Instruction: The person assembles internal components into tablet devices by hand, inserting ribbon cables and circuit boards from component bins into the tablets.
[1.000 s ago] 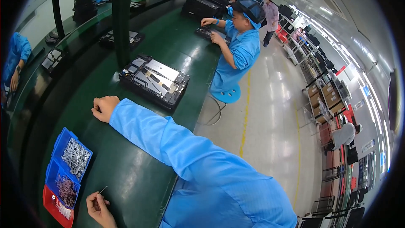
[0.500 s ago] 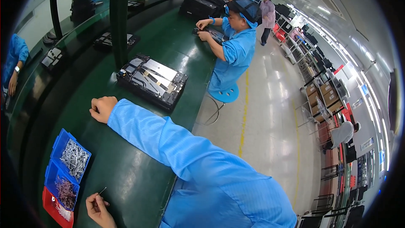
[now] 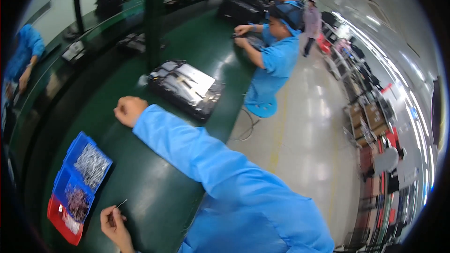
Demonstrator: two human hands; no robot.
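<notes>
My left hand [image 3: 116,227], low at the left, is closed in a pinch on a thin metal pin [image 3: 123,203] that sticks out past the fingertips, over the green bench [image 3: 159,197]. Beside it stand two joined blue bins [image 3: 60,185], one with silvery small parts [image 3: 93,165], the other with reddish-brown ones [image 3: 77,204]. A red bin [image 3: 60,220] with white bits adjoins them. My right hand [image 3: 130,111] lies farther up the bench, fingers curled into a loose fist with nothing seen in it. Its blue-sleeved forearm stretches across the bench edge.
A black device [image 3: 187,86] with exposed silver internals lies beyond my right hand, near a dark upright post [image 3: 154,23]. A co-worker in blue [image 3: 272,61] handles another device farther along. Across the bench sits another person [image 3: 26,56]. An aisle floor [image 3: 300,126] runs at the right.
The view has swung slightly, so the whole scene sits farther right and is blurrier. Both hands keep nearly the same pose and place on the bench.
</notes>
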